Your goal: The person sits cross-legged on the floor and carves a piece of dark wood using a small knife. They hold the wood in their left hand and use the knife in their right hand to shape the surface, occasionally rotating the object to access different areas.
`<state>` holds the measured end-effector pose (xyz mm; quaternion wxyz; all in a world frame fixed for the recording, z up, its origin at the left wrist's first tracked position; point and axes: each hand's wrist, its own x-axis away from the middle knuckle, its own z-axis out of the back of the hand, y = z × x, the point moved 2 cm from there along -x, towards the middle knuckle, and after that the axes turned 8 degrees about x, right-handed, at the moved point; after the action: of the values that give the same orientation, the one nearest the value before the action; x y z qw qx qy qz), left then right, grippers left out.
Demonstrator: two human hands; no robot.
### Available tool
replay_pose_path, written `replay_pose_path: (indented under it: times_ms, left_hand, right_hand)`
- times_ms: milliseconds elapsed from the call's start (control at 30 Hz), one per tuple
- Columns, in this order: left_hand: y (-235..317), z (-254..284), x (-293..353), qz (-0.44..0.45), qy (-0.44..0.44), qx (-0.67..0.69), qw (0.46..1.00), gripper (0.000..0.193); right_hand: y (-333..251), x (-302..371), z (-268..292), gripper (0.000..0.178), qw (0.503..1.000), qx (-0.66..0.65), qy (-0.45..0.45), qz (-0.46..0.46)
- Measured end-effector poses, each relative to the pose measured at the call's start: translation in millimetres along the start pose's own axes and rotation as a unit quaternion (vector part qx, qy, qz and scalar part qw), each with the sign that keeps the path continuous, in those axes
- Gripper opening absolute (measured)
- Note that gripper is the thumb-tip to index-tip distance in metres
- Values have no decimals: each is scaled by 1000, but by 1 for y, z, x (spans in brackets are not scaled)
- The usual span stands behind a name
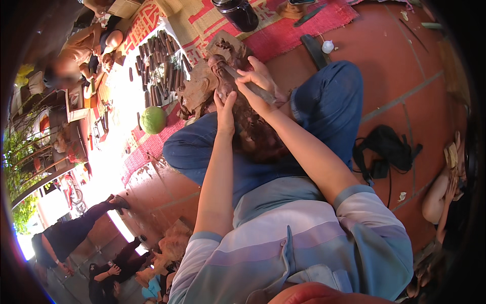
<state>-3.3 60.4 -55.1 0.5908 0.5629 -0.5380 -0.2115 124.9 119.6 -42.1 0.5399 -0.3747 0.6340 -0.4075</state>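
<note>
A dark brown wood carving (258, 134) lies across my lap, its knobbly, rounded end pointing away from me. My left hand (226, 112) is closed on the carving's left side, thumb and fingers pressed against the wood. In my right hand (259, 86) is a slim carving chisel (232, 72), its flat grey blade slanting to the upper left onto the carving's far end. Some right fingers are stretched out along and above the tool; the palm hides part of the handle. Just beyond my left hand stands a rough, pale brown piece of carved wood (195, 91).
Many chisels (159, 63) lie in rows on a bright sheet to the left. A green round fruit (153, 120) sits by my knee. A dark jar (237, 14) stands on the red and straw mat (324, 23). A black bag (387, 149) lies right; other people (71, 233) are around.
</note>
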Motion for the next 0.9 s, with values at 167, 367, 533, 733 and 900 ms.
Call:
replay_pose_path:
  times_ms: [167,367,533,733,900]
  left_hand:
    - [1,-1,2,-2,-4,-13,1000,96]
    - [-2,0,2,-16,-29,-5,999,97]
    - [0,-2,4,3,1,-6,1000,95]
    - [0,0,1,-9,-20,1,1000,92]
    - [-2,-1,3,-27,-47,2,999,92]
  right_hand:
    - [6,1,4,11,999,37,-15,-16]
    - [10,12,1,11,990,-134,22,-35]
    - [14,6,-10,7,975,-145,5,-168]
    - [3,3,-7,6,967,-144,16,-211]
    - [12,11,-11,7,969,-159,31,-186]
